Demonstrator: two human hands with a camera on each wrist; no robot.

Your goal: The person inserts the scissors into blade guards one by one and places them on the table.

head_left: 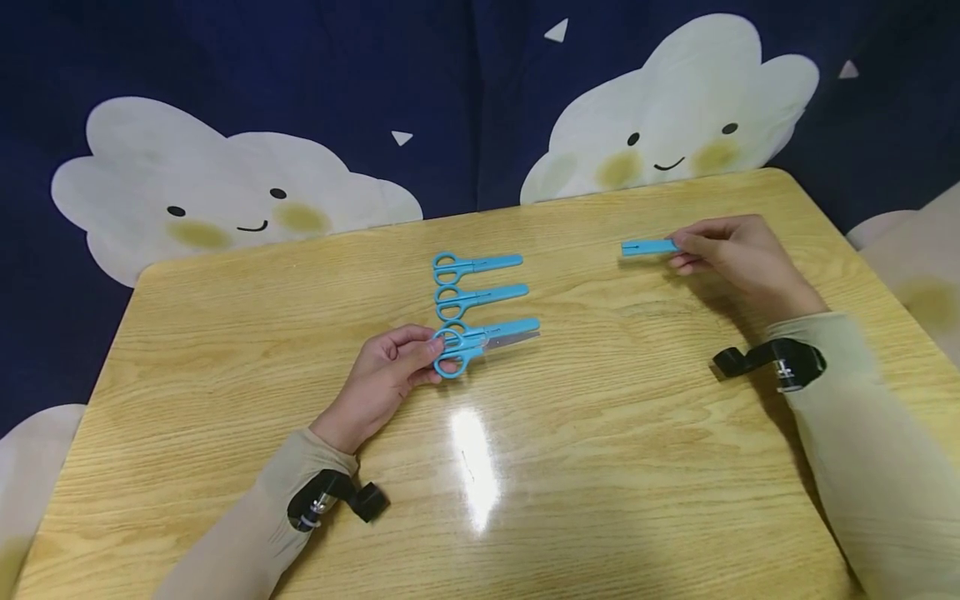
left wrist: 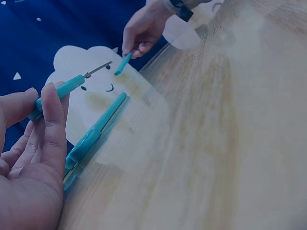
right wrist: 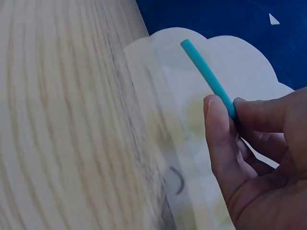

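Note:
My left hand (head_left: 390,367) pinches a pair of blue scissors (head_left: 459,354) by the handle loops between thumb and fingers. Their bare metal blades (head_left: 513,339) point right, and in the left wrist view the scissors (left wrist: 62,91) are raised above the table. Off to the right, my right hand (head_left: 738,254) holds a blue blade cover (head_left: 647,247) by one end; its slotted end points left. Three sheathed blue scissors lie in a column: a far pair (head_left: 480,265), a middle pair (head_left: 483,297) and a near pair (head_left: 498,328), which the held scissors partly overlap in the head view.
The wooden table (head_left: 600,467) reaches back to a dark blue curtain (head_left: 465,75) printed with white clouds. Each sleeve carries a black strap, one on the left wrist (head_left: 322,500) and one on the right (head_left: 802,362). Light glares off the tabletop near the middle.

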